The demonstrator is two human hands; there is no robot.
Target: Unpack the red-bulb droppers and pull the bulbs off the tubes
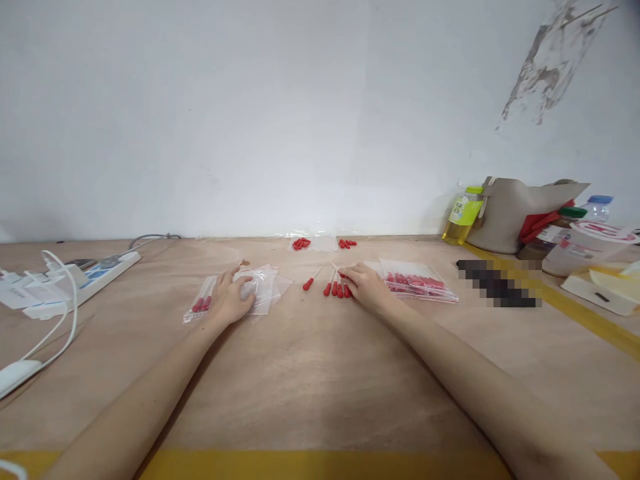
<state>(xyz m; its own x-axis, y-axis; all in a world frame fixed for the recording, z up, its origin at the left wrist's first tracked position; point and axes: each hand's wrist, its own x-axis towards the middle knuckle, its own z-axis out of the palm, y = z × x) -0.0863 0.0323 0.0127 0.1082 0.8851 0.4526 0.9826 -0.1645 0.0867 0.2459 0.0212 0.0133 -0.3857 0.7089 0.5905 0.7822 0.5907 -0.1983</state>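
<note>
My left hand (pixel 233 297) rests at the left with its thumb and fingers apart, over thin clear zip bags (pixel 263 293). Beside it, another zip bag (pixel 200 303) holds droppers with red bulbs, partly covered by the hand. Right of centre, my right hand (pixel 367 283) is bent down over a small fan of droppers (pixel 334 289) with red bulbs and thin pale stems. A red bulb shows at its fingertips, which look closed on that dropper; the thumb is hidden. One dropper (pixel 309 284) lies slightly apart, to the left.
Filled zip bags (pixel 420 287) are stacked right of my right hand. Loose red bulbs (pixel 301 244) lie near the wall, with more red bulbs (pixel 347 244) beside them. A power strip (pixel 90 283) with cables is at left. A yellow drink bottle (pixel 463 217), bag (pixel 517 213) and tub (pixel 583 250) stand at right.
</note>
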